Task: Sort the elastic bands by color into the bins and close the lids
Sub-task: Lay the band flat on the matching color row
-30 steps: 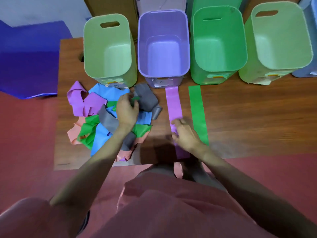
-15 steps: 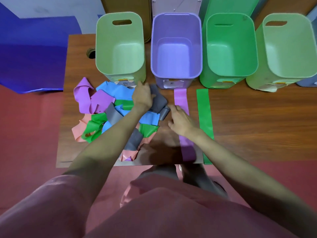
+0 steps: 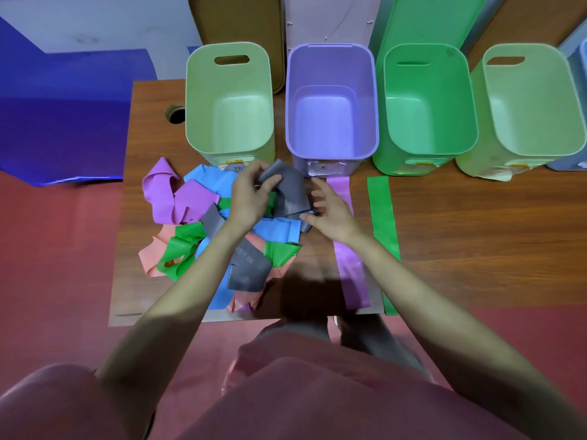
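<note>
Both bare forearms reach fwd over the table: left hand (image 3: 251, 198) curls its fingers w/ thumb pinched; right hand (image 3: 330, 208) just right, fingers spread, loosely bent.

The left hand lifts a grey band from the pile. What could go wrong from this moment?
1. The grey band in the left hand still runs under the blue band, so pulling may drag the pile along.
2. No bin is grey; only light green, purple and green ones show, so its bin is unclear.
3. The flat purple band reaches the table edge and may slip off if the right hand brushes it.
</note>
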